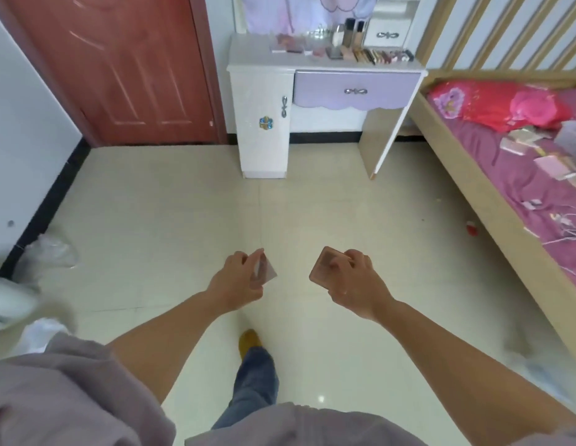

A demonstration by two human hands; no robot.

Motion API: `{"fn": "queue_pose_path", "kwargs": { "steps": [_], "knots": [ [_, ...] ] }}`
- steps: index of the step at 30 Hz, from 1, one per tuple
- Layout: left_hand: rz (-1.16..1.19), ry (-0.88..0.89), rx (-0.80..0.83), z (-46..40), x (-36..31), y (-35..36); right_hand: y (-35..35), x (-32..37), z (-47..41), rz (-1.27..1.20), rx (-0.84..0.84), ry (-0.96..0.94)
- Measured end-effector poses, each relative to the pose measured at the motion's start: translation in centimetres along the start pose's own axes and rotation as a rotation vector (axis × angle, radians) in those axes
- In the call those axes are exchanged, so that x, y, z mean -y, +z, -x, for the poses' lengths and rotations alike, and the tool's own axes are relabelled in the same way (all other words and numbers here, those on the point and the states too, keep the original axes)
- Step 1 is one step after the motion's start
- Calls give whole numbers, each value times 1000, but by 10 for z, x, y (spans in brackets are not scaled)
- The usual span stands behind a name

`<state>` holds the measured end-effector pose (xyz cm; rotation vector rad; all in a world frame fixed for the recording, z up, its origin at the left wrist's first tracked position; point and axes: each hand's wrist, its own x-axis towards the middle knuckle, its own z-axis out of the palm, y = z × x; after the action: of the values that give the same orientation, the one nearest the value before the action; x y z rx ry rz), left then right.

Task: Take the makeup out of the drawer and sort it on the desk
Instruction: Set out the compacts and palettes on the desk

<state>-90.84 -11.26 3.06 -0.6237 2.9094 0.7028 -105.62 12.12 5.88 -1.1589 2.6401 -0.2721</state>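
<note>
My left hand [240, 280] pinches a small pink-brown makeup compact [265, 272] over the tiled floor. My right hand [359, 283] grips a second, rounded-square pink compact [325, 267]. Both hands are held out in front of me, well short of the white dressing desk [264, 59] at the back. The desk's lilac drawer [355, 90] is closed. Several makeup items lie on the desktop: palettes [383, 56], foundation bottles [354, 32] and flat pink compacts [288, 43].
A red door [119, 66] stands left of the desk. A bed [505, 149] with a purple sheet runs along the right, with more small items and cables on it. Plastic bags [51, 252] lie by the left wall. My foot [249, 341] is on the floor.
</note>
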Motion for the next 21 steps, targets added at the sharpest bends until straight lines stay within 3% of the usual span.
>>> {"fn": "queue_pose_path", "kwargs": {
  "steps": [10,21],
  "knots": [
    [-17,-71,-45,-241,85,-116,-42,10,-264,-107,-50,28],
    [11,-29,-30,-504,90,-156,-100,-79,-510,-46,-47,26]
  ]
}}
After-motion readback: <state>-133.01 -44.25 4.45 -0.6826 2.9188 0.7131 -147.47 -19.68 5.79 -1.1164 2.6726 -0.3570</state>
